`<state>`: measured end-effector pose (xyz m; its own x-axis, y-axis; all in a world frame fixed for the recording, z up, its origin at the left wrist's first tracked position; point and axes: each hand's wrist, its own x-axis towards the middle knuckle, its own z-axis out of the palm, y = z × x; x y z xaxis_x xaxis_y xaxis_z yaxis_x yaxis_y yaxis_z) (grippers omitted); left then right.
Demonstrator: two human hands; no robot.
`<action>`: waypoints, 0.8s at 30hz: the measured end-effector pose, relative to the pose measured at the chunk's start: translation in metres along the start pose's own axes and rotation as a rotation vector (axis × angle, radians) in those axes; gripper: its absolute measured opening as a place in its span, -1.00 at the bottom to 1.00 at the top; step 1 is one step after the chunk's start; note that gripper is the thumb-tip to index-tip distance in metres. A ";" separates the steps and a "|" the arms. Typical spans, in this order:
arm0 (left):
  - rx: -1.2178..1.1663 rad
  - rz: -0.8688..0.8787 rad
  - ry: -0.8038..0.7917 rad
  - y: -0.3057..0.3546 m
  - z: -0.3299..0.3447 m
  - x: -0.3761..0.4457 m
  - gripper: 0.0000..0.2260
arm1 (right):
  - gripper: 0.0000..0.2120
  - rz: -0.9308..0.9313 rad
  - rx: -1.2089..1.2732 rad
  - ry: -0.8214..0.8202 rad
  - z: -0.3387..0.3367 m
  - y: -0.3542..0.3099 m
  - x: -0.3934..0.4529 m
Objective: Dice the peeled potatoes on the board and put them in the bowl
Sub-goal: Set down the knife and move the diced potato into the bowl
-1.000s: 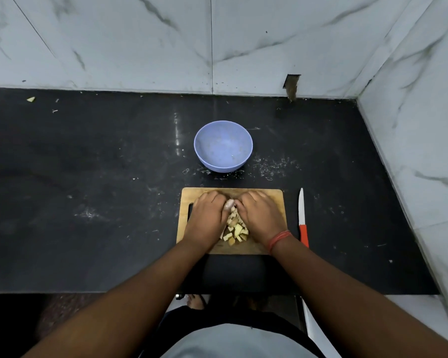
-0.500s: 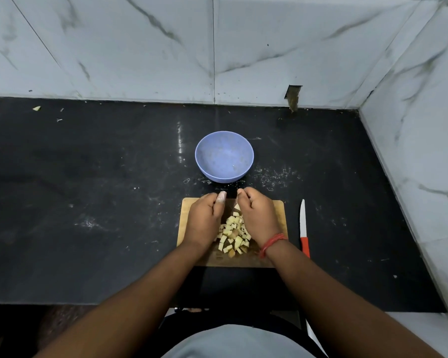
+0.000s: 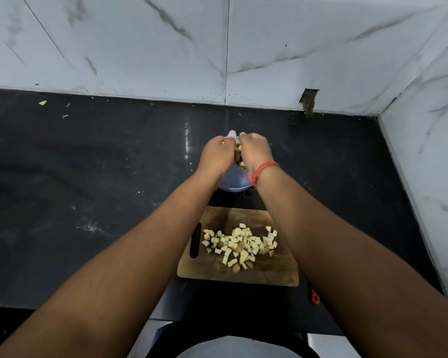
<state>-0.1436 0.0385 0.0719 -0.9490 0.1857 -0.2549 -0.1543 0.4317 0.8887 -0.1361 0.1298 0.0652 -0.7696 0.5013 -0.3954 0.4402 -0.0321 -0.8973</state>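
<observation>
Both of my hands are held together above the blue bowl [image 3: 234,183], which they mostly hide. My left hand [image 3: 216,155] and my right hand [image 3: 255,152] cup a scoop of potato dice [image 3: 238,153] between them, and pale pieces show in the gap. A pile of diced potato [image 3: 241,245] still lies on the wooden cutting board [image 3: 217,270] nearer to me, below my forearms.
The red handle end of the knife [image 3: 314,297] shows right of the board, the rest hidden by my right forearm. The black counter [image 3: 88,177] meets marble walls at the back and right. Small scraps [image 3: 43,102] lie at the far left.
My hands gathered dice on the board, then lifted a scoop and moved it away from me to above the bowl. The pile left on the board is now uncovered.
</observation>
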 end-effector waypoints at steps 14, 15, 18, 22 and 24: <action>0.231 -0.081 -0.297 -0.009 -0.038 0.002 -0.27 | -0.74 -0.323 -0.527 -0.021 -0.020 0.015 -0.003; 0.257 -0.022 -0.273 -0.008 -0.038 -0.002 -0.41 | -0.75 -0.353 -0.506 -0.017 -0.023 0.017 -0.008; 0.064 0.098 -0.156 -0.022 -0.037 -0.016 -0.57 | -0.80 -0.448 -0.373 0.034 -0.032 0.025 -0.028; -0.380 0.013 -0.204 -0.050 -0.029 -0.053 -0.65 | -0.80 -0.438 -0.161 0.016 -0.046 0.053 -0.066; -0.378 0.020 -0.257 -0.064 -0.023 -0.077 -0.60 | -0.78 -0.344 -0.045 -0.025 -0.052 0.075 -0.084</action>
<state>-0.0675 -0.0239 0.0434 -0.8612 0.4244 -0.2797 -0.2711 0.0819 0.9591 -0.0145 0.1301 0.0418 -0.8872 0.4551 -0.0760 0.1721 0.1736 -0.9697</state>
